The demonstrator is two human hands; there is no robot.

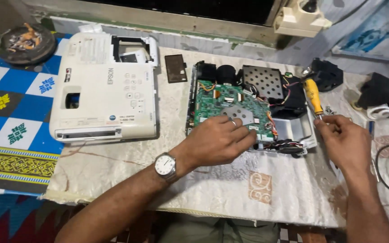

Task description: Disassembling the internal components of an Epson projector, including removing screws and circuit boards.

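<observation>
left hand [217, 140] rests flat, ungripped, on green circuit board [230, 108]; right hand [341, 137], right of board, probably pinches yellow-handled screwdriver [314, 96]. keep board steadied, driver vertical.

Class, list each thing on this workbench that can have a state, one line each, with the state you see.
Projector chassis: opened, green circuit board exposed.
White top cover: removed, lying left of the chassis.
Small dark panel: detached, lying flat.
Yellow-handled screwdriver: held in the right hand.
Left hand: resting on the board, grip empty.
Wristwatch: worn.
</observation>
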